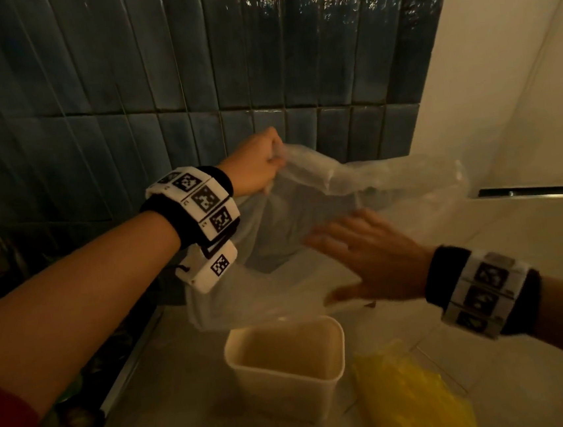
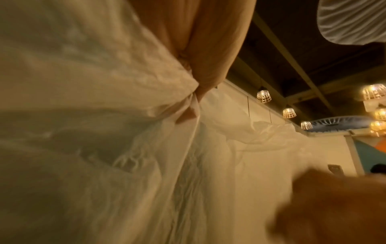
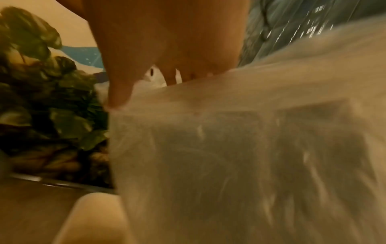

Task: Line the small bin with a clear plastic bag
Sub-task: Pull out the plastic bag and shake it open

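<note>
A small cream bin (image 1: 288, 367) stands open on the pale floor, low in the head view. Above and behind it hangs a clear plastic bag (image 1: 310, 238), spread wide. My left hand (image 1: 261, 162) grips the bag's top edge in a fist, raised in front of the dark tiled wall. My right hand (image 1: 356, 251) is flat with straight fingers spread, pressed against the bag's side, blurred by motion. The left wrist view shows the bag (image 2: 125, 148) bunched in my fingers (image 2: 205, 79). In the right wrist view my fingers (image 3: 119, 89) touch the bag's edge (image 3: 229, 140) above the bin (image 3: 94, 219).
A crumpled yellow plastic bag (image 1: 411, 393) lies on the floor right of the bin. Dark blue tiles (image 1: 190, 67) cover the wall behind. Leafy plants (image 3: 45, 99) fill the left side beyond a metal strip. A pale wall and a ledge (image 1: 529, 189) stand to the right.
</note>
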Demonstrator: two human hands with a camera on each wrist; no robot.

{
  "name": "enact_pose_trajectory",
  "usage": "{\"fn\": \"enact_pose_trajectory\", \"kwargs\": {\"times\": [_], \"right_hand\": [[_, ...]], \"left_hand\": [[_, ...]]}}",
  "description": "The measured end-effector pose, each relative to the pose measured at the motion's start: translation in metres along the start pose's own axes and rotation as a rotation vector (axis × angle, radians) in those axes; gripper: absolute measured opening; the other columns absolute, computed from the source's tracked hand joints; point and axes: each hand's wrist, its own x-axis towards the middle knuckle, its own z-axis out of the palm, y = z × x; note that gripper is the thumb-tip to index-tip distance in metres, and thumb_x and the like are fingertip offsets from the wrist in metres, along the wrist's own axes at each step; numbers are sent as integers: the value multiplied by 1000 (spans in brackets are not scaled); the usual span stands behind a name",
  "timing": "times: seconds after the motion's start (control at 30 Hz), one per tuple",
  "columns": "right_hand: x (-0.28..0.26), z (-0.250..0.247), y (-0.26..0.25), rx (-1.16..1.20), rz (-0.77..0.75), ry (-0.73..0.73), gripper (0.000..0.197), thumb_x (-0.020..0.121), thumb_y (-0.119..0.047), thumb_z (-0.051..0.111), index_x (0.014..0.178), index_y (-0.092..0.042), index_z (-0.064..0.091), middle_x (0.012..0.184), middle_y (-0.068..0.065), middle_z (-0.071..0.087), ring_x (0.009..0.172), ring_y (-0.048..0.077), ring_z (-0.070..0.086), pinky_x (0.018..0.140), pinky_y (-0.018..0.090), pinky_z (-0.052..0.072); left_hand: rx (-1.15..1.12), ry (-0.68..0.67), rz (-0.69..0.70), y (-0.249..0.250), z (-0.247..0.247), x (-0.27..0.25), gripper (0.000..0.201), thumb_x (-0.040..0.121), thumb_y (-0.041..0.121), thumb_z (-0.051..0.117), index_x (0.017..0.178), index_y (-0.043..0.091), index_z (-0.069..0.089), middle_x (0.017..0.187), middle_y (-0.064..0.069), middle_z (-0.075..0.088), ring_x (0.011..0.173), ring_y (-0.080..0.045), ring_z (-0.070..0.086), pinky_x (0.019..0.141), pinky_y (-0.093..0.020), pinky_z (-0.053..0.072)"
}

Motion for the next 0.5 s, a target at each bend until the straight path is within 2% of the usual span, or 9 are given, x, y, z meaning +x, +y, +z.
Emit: {"fn": "enact_pose_trajectory", "kwargs": {"times": [0.07, 0.13, 0.2, 0.27, 0.3, 0.37, 0.4, 0.47, 0.5], "right_hand": [[-10, 12, -12, 57, -11, -395, 72, 89, -52, 45, 148, -21, 17, 147, 5, 41, 123, 27, 49, 105, 41, 32], [-18, 22, -17, 42, -152, -491, 50, 96, -24, 41, 144, -21, 29, 138, 5, 51, 120, 26, 52, 104, 39, 30], [-24, 25, -20, 14, -233, -515, 41, 91, -11, 45, 132, -20, 48, 121, 5, 63, 107, 25, 59, 96, 38, 38], [-29, 30, -15, 13, -263, -289, 32, 80, -18, 61, 111, -25, 64, 96, -4, 71, 86, 17, 67, 81, 33, 50], [-29, 29, -11, 61, -256, -158, 29, 79, -26, 60, 107, -27, 65, 95, -7, 71, 87, 14, 68, 79, 32, 53], [-29, 20, 3, 145, -209, 156, 40, 85, -42, 50, 121, -27, 56, 120, -4, 64, 113, 16, 58, 93, 36, 48], [-29, 12, 12, 149, -140, 329, 50, 83, -48, 51, 129, -26, 49, 131, -1, 54, 123, 20, 49, 101, 40, 41], [-36, -9, 31, 204, 73, 620, 72, 73, -53, 60, 134, -21, 38, 138, 4, 39, 131, 25, 33, 109, 44, 27], [-42, -18, 40, 291, 200, 742, 81, 68, -55, 64, 134, -17, 35, 139, 4, 36, 133, 26, 29, 111, 42, 22]], "left_hand": [[-22, 70, 8, 0, -5, 6, 7, 96, 18, 44, 101, 13, 42, 89, -3, 49, 57, -16, 54, 45, -24, 45], [-36, 180, 13, -2, -16, 14, 5, 94, 13, 43, 98, 14, 41, 87, -3, 47, 68, -24, 59, 50, -31, 49], [-85, 312, -5, -2, -31, 21, 11, 89, 5, 42, 91, 16, 41, 84, -2, 46, 85, -35, 60, 62, -45, 55], [-136, 416, -43, 2, -47, 27, 23, 86, 2, 40, 81, 24, 37, 76, 6, 41, 90, -35, 59, 66, -47, 54], [-153, 450, -63, 2, -54, 30, 24, 86, 2, 40, 80, 25, 36, 75, 8, 39, 90, -33, 58, 64, -43, 53], [-224, 477, -112, 7, -69, 33, 19, 87, 7, 43, 83, 24, 37, 78, 6, 42, 88, -28, 58, 57, -37, 53], [-239, 485, -126, 7, -76, 34, 20, 86, 10, 45, 80, 27, 37, 82, 2, 46, 87, -31, 60, 57, -40, 56], [-216, 494, -116, 6, -88, 34, 22, 82, 15, 47, 74, 32, 35, 90, -6, 52, 88, -41, 63, 67, -48, 57], [-246, 501, -104, 2, -92, 36, 23, 83, 15, 45, 75, 33, 34, 94, -9, 52, 86, -42, 63, 64, -46, 57]]}}
